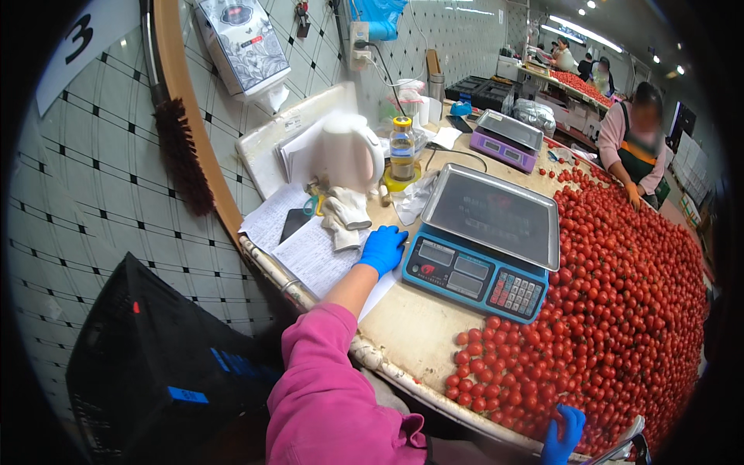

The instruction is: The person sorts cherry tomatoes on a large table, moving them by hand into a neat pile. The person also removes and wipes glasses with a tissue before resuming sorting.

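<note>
My left hand [383, 250], in a blue glove, rests on the table beside the left edge of a blue digital scale [479, 273]; its fingertips are near the scale and I cannot tell whether anything is under them. My right hand [564, 433], also blue-gloved, is at the bottom edge of the picture over the near rim of the tomato heap, fingers curled; whether it holds something is unclear. Small red tomatoes [616, 290] cover the table right of the scale. Handwritten sheets [314, 258], white work gloves [346, 212] and green-handled scissors [314, 204] lie left of the scale.
Behind stand a white kettle [346, 148], a glass jar with yellow lid [402, 148] and a purple scale [504, 145]. A co-worker [639, 139] reaches to the tomatoes at far right. A black crate [157, 360] is at lower left; a brush [183, 157] hangs by the wall.
</note>
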`<state>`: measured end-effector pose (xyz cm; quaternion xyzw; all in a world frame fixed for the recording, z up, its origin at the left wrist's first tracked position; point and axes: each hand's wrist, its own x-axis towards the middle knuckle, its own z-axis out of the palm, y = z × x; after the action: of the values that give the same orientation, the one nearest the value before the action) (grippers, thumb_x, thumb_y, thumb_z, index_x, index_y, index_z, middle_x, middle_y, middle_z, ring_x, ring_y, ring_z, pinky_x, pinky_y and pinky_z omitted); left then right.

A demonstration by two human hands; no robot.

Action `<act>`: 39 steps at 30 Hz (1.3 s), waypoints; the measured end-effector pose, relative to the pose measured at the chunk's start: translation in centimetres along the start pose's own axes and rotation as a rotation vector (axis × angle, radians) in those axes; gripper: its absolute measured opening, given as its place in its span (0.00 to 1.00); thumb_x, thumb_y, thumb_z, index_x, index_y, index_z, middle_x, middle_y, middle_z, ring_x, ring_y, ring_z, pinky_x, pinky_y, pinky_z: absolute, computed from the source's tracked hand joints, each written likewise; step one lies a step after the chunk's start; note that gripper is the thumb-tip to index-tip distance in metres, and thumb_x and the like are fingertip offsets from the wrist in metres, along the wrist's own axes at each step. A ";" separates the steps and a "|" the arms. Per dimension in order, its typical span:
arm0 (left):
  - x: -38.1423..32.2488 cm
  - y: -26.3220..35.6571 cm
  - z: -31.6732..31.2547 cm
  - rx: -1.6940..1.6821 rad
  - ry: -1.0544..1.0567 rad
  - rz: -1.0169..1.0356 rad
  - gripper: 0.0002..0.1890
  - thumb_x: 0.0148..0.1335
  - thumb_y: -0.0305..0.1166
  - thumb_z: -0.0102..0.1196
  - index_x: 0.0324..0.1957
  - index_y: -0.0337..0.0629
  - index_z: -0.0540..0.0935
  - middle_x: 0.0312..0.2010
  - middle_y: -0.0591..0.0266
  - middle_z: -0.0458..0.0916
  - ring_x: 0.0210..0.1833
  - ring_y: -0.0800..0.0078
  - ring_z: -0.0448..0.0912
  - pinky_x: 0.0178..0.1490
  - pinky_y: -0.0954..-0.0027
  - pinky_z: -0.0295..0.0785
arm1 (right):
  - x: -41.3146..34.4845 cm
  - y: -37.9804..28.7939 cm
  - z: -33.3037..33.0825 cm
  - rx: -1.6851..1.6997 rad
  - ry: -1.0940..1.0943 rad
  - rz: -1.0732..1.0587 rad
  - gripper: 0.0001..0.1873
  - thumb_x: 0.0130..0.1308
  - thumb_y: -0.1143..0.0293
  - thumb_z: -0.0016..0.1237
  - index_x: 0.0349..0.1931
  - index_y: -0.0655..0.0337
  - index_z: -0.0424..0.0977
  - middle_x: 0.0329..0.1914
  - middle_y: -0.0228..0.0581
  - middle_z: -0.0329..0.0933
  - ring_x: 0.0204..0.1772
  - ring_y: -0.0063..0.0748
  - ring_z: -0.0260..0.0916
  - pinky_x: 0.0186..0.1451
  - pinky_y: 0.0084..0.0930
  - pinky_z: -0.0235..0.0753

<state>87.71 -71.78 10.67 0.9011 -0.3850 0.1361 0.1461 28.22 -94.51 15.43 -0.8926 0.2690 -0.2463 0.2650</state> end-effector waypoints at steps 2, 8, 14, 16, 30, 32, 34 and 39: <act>-2.5 0.3 -0.1 0.041 0.012 -0.049 0.16 0.63 0.37 0.53 0.53 0.51 0.82 0.45 0.53 0.79 0.48 0.52 0.78 0.49 0.53 0.75 | -0.6 0.0 -0.2 0.043 0.009 0.038 0.17 0.68 0.82 0.51 0.57 0.63 0.72 0.57 0.39 0.71 0.58 0.32 0.72 0.60 0.28 0.75; -5.1 0.8 -1.0 0.014 0.134 -0.074 0.18 0.63 0.40 0.57 0.53 0.48 0.81 0.49 0.55 0.79 0.53 0.54 0.75 0.54 0.54 0.71 | -1.8 -0.9 -2.2 -0.052 0.086 0.006 0.14 0.70 0.75 0.54 0.54 0.58 0.77 0.56 0.36 0.73 0.51 0.29 0.74 0.52 0.23 0.76; -5.5 2.7 -2.7 0.124 0.167 -0.193 0.19 0.63 0.45 0.57 0.52 0.47 0.81 0.50 0.54 0.79 0.57 0.54 0.74 0.59 0.52 0.69 | -2.6 -0.4 -3.2 -0.046 0.140 -0.022 0.15 0.66 0.77 0.54 0.53 0.58 0.77 0.57 0.40 0.73 0.53 0.33 0.74 0.54 0.26 0.74; -6.4 2.7 -2.4 0.008 -0.175 -0.344 0.25 0.66 0.47 0.55 0.60 0.46 0.78 0.60 0.48 0.74 0.65 0.49 0.70 0.67 0.52 0.64 | -2.6 -0.3 -3.0 -0.017 0.158 -0.089 0.18 0.59 0.84 0.50 0.51 0.65 0.75 0.53 0.43 0.74 0.59 0.43 0.71 0.65 0.36 0.68; -2.5 5.9 -0.3 -0.594 0.463 -0.384 0.17 0.67 0.32 0.55 0.54 0.35 0.81 0.50 0.45 0.82 0.54 0.51 0.80 0.59 0.58 0.73 | -4.0 -1.6 -3.6 0.082 0.200 -0.034 0.22 0.54 0.83 0.57 0.52 0.63 0.77 0.52 0.47 0.74 0.57 0.47 0.71 0.61 0.37 0.71; -2.2 8.3 -1.7 -0.789 0.453 -0.485 0.18 0.67 0.33 0.55 0.56 0.34 0.80 0.51 0.43 0.81 0.53 0.54 0.80 0.58 0.60 0.73 | -4.0 -1.4 -3.6 0.103 0.193 -0.027 0.23 0.54 0.82 0.57 0.53 0.62 0.77 0.52 0.47 0.74 0.57 0.47 0.71 0.61 0.38 0.71; -2.3 10.8 -3.4 -1.050 0.378 -0.660 0.20 0.68 0.32 0.55 0.59 0.32 0.77 0.54 0.44 0.80 0.53 0.58 0.80 0.57 0.61 0.74 | -3.7 -1.2 -3.4 0.105 0.198 -0.043 0.24 0.54 0.82 0.57 0.54 0.62 0.77 0.52 0.47 0.75 0.57 0.47 0.71 0.61 0.38 0.71; -5.8 19.3 -7.8 -1.406 0.297 -0.629 0.26 0.67 0.29 0.59 0.66 0.36 0.70 0.61 0.54 0.73 0.62 0.65 0.72 0.70 0.64 0.64 | -2.3 -0.7 -3.2 0.066 0.130 -0.123 0.26 0.55 0.78 0.60 0.57 0.59 0.76 0.52 0.46 0.77 0.55 0.50 0.72 0.57 0.42 0.71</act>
<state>68.64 -77.91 18.80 0.6361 -0.0839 -0.0681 0.7640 24.90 -93.76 17.53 -0.8804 0.2218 -0.3282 0.2606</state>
